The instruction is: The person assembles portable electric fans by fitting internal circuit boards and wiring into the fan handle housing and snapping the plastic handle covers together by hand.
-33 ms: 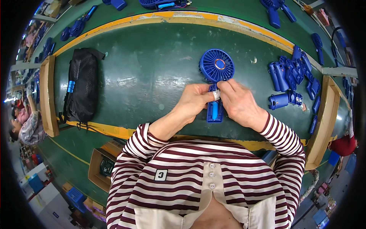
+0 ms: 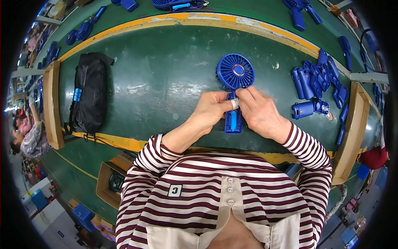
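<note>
A blue handheld fan [image 2: 235, 71] lies face up on the green bench, its round grille pointing away from me. Its handle is uncovered, and a light-blue battery cell [image 2: 234, 120] shows inside the lower part. My left hand [image 2: 210, 109] grips the handle from the left, with the thumb, wrapped in whitish tape, pressed across it. From the right, my right hand [image 2: 263, 113] is closed at the neck just below the grille, thumb and fingers bunched together. Whatever small part lies under those fingertips is hidden.
Blue casing parts [image 2: 319, 81] are piled at the right, beside a cardboard tray [image 2: 351, 133]. A black mesh bag [image 2: 90, 93] lies at the left near another cardboard tray [image 2: 53, 103]. Beyond the yellow edge strip [image 2: 199, 17], more fans [image 2: 295, 14] lie on a green surface.
</note>
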{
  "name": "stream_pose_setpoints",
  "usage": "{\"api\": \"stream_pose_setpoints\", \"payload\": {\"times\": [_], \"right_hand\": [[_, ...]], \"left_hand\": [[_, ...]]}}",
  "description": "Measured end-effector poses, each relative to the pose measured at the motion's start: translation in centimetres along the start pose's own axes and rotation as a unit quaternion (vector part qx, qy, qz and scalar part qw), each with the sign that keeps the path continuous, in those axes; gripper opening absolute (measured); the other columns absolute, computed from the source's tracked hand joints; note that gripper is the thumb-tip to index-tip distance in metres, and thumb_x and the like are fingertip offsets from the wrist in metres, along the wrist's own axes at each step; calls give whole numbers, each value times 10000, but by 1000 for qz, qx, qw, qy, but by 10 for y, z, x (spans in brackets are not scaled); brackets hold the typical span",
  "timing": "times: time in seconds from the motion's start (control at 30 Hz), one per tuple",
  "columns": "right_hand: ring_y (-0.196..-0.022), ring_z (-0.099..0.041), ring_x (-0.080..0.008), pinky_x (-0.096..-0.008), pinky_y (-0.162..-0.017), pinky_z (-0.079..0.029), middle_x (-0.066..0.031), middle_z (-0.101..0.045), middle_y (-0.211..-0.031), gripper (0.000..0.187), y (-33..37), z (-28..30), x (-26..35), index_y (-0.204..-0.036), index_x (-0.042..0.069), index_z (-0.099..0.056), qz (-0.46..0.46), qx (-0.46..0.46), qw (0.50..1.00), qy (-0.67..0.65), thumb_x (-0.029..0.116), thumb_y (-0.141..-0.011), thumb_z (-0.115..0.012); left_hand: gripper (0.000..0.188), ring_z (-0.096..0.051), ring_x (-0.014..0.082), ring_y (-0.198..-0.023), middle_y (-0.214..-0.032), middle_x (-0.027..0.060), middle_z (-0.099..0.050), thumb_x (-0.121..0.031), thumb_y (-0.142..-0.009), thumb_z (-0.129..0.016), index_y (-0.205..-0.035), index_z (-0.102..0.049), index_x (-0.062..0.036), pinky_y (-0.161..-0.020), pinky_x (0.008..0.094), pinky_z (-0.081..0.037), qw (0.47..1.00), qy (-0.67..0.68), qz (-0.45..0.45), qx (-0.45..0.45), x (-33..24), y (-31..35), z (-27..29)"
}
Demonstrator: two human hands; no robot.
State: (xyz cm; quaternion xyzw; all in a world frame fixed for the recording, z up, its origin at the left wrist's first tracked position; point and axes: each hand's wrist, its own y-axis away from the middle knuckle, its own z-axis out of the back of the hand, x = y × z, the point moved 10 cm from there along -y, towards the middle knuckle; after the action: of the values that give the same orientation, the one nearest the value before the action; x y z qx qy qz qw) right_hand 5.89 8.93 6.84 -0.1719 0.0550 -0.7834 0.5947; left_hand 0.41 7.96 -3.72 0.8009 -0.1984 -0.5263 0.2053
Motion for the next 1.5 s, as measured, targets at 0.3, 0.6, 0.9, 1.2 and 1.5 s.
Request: {"api": "stream_pose_setpoints", "payload": {"times": [0.3, 0.6, 0.9, 1.2, 1.5], "right_hand": [[-765, -476, -216, -313, -600, -416, -87, -448, -803, 137, 3, -2, -4, -694, 4, -521, -23, 15, 999, 19, 93, -602, -570], [-735, -491, -229, -324, -593, -422, -86, -463, -810, 131, 9, -7, -20, -704, 16, -498, -45, 4, 998, -35, 84, -615, -567], [-791, -535, -236, -346, -625, -458, -85, -511, -866, 127, 17, 14, -36, -779, 18, -548, -115, -118, 982, -90, 22, -654, -564], [-924, -599, -189, -284, -822, -461, -118, -605, -1002, 295, 55, -29, -75, -1110, -21, -512, -328, -223, 757, -520, -76, -832, -431], [-925, -601, -259, -313, -812, -468, -167, -601, -1028, 377, 55, -8, -50, -1116, -22, -507, -245, -224, 881, -337, -124, -766, -413]], "left_hand": [[141, -588, 113, -706, -818, 49, -616, -97, -857, -546, -912, -609, 17, -603, 264, -486, 999, 45, 26, -8, 11, -5, 0], [145, -605, 130, -731, -865, 55, -610, -59, -842, -518, -953, -583, 6, -668, 283, -516, 987, 143, 65, 35, 8, -12, -8], [174, -565, 70, -691, -828, 29, -613, -46, -823, -553, -987, -587, 2, -622, 209, -465, 999, 8, -45, -15, -2, -18, 10], [169, -572, 82, -757, -878, 46, -629, 2, -822, -577, -990, -583, 25, -669, 212, -457, 984, -51, -159, -62, -30, -12, 10], [178, -568, 69, -727, -868, 44, -641, -9, -818, -580, -992, -599, 23, -633, 190, -434, 984, -16, -168, -59, -33, -12, 10]]}}
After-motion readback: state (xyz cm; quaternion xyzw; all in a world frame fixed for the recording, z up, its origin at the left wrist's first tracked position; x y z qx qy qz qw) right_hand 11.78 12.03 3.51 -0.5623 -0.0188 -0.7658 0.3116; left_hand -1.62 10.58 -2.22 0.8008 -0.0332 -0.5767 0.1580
